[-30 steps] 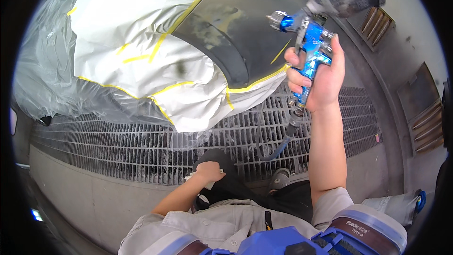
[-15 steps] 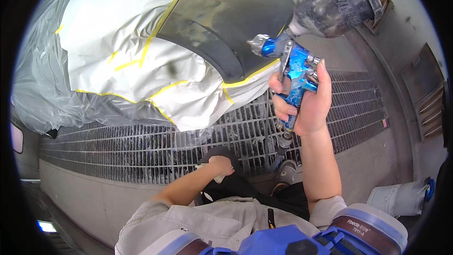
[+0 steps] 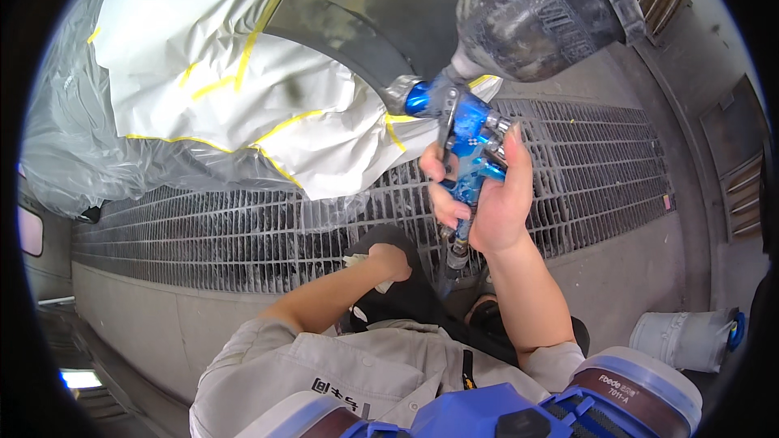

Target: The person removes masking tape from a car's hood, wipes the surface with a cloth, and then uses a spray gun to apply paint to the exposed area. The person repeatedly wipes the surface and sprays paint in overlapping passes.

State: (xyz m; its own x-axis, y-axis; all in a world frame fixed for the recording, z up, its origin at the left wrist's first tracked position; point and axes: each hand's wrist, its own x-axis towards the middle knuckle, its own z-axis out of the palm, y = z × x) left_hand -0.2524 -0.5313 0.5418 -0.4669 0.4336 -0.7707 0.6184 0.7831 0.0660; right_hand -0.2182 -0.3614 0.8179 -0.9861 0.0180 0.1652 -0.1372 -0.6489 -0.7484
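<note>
My right hand [image 3: 501, 209] is wrapped round the handle of a blue spray gun [image 3: 466, 126], its fingers near the trigger and the thumb up behind. On top of the gun sits a tilted, paint-smeared cup [image 3: 531, 24]. The nozzle points left, just in front of the lower edge of a dark grey car body panel [image 3: 349, 12]; whether it touches is unlikely but not plain. My left hand [image 3: 391, 261] is closed on a pale crumpled cloth or paper [image 3: 355, 260] by my knee. A hose runs down from the gun handle.
White masking paper [image 3: 187, 57] edged with yellow tape surrounds the panel, and clear plastic sheeting [image 3: 73, 130] drapes farther left. Underfoot lies a metal floor grating [image 3: 203, 235]. A whitish bucket-like container [image 3: 680, 341] stands at the lower right. A blue respirator [image 3: 479, 414] shows below.
My right hand and the spray gun have moved left and slightly down in view. The panel and masking paper appear higher as the view has shifted. My left hand keeps the pale cloth.
</note>
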